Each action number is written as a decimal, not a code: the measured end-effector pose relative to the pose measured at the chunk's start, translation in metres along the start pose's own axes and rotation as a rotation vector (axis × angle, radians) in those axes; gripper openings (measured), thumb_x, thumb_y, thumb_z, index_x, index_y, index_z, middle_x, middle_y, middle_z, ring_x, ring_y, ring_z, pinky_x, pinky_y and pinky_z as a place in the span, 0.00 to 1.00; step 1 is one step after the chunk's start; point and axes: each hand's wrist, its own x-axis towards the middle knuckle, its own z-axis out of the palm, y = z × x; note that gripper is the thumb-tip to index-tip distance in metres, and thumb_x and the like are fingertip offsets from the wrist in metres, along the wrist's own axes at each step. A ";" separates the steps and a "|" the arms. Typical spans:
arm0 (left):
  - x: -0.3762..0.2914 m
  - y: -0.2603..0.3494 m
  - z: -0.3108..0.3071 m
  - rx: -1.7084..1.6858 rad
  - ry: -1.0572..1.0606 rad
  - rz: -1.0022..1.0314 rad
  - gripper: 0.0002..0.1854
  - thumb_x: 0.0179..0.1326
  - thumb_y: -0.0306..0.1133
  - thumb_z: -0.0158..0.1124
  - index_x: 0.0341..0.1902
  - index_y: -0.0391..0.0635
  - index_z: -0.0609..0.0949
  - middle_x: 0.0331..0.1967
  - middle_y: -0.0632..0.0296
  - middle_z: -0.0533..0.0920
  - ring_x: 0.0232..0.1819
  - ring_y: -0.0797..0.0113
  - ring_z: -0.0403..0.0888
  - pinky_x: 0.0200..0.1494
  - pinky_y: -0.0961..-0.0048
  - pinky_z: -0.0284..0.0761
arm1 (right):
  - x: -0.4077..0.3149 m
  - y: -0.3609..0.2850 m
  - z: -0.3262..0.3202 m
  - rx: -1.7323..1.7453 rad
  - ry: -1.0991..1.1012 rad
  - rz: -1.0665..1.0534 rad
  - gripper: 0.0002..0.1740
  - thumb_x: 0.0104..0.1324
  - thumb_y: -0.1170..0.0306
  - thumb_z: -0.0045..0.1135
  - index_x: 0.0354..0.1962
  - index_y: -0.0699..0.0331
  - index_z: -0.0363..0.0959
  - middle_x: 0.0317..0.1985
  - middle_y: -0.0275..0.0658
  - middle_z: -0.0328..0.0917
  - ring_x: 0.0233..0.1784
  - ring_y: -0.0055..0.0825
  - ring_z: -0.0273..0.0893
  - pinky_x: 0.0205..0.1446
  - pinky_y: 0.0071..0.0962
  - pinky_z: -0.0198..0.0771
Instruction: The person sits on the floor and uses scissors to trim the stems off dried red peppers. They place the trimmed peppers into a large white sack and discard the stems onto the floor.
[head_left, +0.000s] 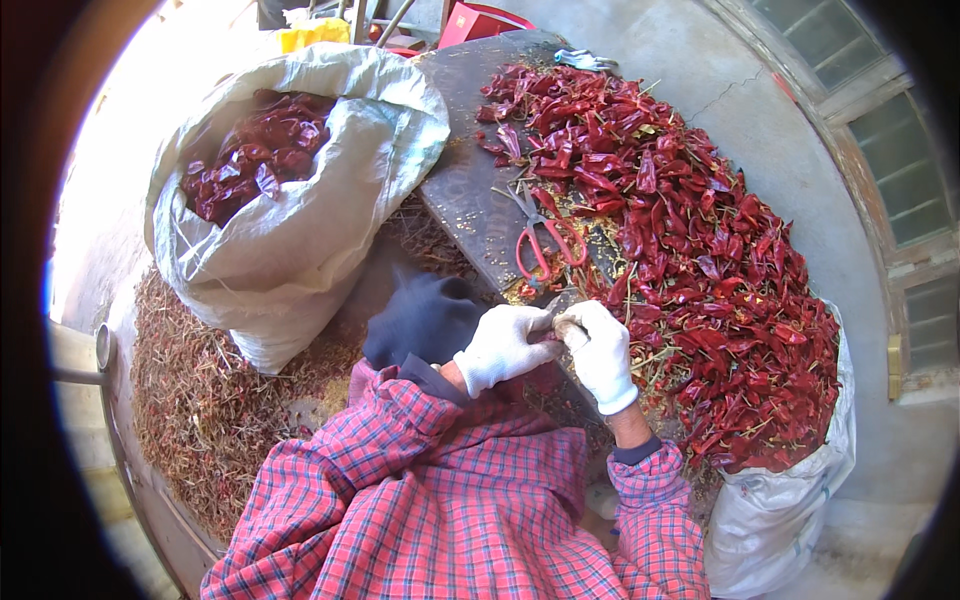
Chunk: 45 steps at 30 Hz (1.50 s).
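My left hand (506, 346) and my right hand (601, 354), both in white knit gloves, meet at the fingertips over the near edge of a dark board. Their fingers are pinched around a dried red pepper, mostly hidden by the gloves; only a dark red bit shows. The right glove's fingertips are stained brown. Just beyond my hands, scissors with red handles (551, 244) lie on the board (480, 199), blades slightly apart. A large heap of dried red peppers (675, 247) spreads from the board down the right side.
An upright white woven sack (300, 240) at left holds dried red peppers (255, 154). A pile of stems and scraps (210, 405) covers the floor at left. Another white sack (772, 525) is under the heap's near end. A glove (585, 60) lies at the board's far end.
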 end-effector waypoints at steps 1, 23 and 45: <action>0.001 -0.001 0.001 0.009 0.012 0.021 0.15 0.52 0.42 0.66 0.36 0.43 0.82 0.26 0.51 0.80 0.30 0.52 0.81 0.35 0.63 0.74 | 0.000 0.003 0.001 0.052 -0.018 0.058 0.03 0.60 0.76 0.59 0.32 0.67 0.76 0.30 0.41 0.77 0.32 0.33 0.78 0.38 0.29 0.72; -0.002 -0.003 -0.001 -0.410 0.157 -0.198 0.13 0.58 0.32 0.69 0.42 0.37 0.81 0.32 0.71 0.79 0.35 0.83 0.72 0.41 0.80 0.72 | -0.018 0.097 -0.047 -0.633 -0.211 0.120 0.10 0.62 0.63 0.58 0.38 0.58 0.78 0.41 0.41 0.78 0.45 0.39 0.77 0.45 0.38 0.74; 0.008 0.001 0.000 -0.442 0.141 -0.240 0.14 0.57 0.33 0.69 0.43 0.36 0.80 0.32 0.65 0.83 0.34 0.80 0.77 0.41 0.77 0.75 | 0.059 0.165 -0.055 1.081 0.475 0.423 0.04 0.69 0.74 0.55 0.41 0.60 0.74 0.33 0.26 0.76 0.35 0.15 0.72 0.40 0.21 0.70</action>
